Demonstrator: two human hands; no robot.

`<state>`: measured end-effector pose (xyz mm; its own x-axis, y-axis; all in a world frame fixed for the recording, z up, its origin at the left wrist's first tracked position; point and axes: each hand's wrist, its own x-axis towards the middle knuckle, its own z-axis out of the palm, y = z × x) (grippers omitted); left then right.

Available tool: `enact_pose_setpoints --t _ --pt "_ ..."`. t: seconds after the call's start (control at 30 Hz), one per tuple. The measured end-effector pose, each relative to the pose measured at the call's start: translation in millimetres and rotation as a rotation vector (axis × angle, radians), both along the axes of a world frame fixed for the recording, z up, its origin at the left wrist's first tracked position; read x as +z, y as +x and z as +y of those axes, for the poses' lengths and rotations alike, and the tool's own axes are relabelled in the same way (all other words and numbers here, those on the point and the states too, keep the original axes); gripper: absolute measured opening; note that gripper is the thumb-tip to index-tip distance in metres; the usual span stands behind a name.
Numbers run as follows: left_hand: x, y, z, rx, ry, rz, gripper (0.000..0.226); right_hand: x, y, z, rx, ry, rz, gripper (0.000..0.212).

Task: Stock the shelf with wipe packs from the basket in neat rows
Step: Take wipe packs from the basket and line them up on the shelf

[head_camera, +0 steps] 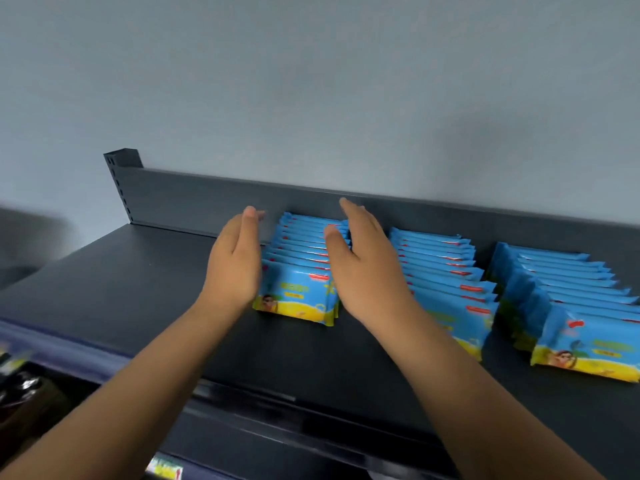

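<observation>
Three rows of blue and yellow wipe packs stand on the dark top shelf [114, 292]. The left row [298, 271] lies between my two hands. My left hand [233, 261] is flat with straight fingers against the row's left side. My right hand [363, 265] is flat against its right side, thumb over the pack tops. A middle row [446, 282] and a right row [568, 306] stand further right. The basket is not in view.
The shelf's dark back panel [207, 199] runs along a pale grey wall. Its left part is bare dark surface. Below the front edge, a lower level at bottom left holds dark blurred items [24, 396] and a price label [164, 467].
</observation>
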<state>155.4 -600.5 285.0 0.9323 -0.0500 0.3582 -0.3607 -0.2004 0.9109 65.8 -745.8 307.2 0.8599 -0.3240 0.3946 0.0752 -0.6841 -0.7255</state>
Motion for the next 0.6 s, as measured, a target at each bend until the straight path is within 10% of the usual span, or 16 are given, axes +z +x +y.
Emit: enact_pose_setpoints --t 0.3,0.6 --pt "-11.7 29.3 -1.1 -0.382 -0.444 0.718 0.064 -57.2 70.8 38.8 -0.402 0.885 -0.027 0.071" --pt "-23.8 46.7 1.0 -0.51 -0.497 0.803 0.061 -62.7 70.0 36.5 -0.274 1.052 -0.055 0.039"
